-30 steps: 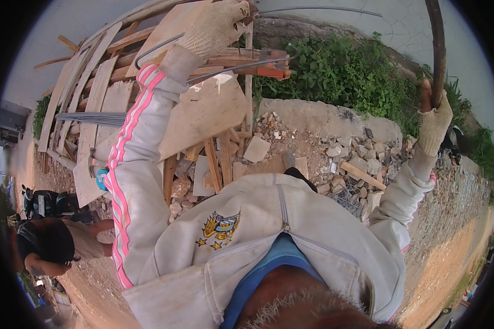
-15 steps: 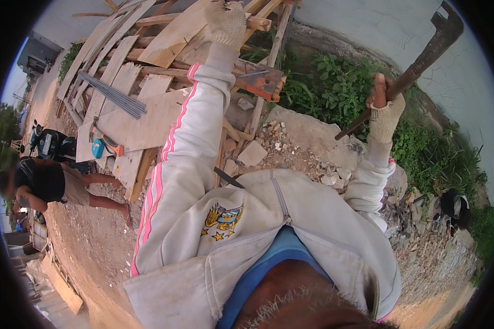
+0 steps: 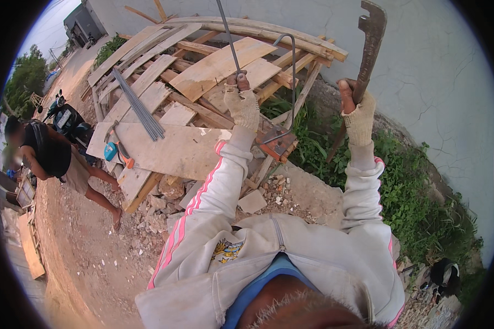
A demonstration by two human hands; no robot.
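Observation:
My left hand, in a cream fingerless knit glove, is closed round a thin steel rod that rises out of the top of the view. A squared, bent length of rod stands to its right, its lower part at a reddish-brown metal block on the timber. The two look like one bent rebar, but my hand and sleeve hide the join. My right hand, gloved alike, grips a rusty rebar bending wrench, its notched jaw up and its thin end pointing down.
A stack of planks and boards carries a bundle of steel rods, a hammer and a teal-orange tape measure. A pale wall and weeds lie right. A person and motorbike are left.
The view has tilted up and away. My left hand shows nearer over the boards, with the bent rod now upright beside it. The wrench in my right hand has swung more upright.

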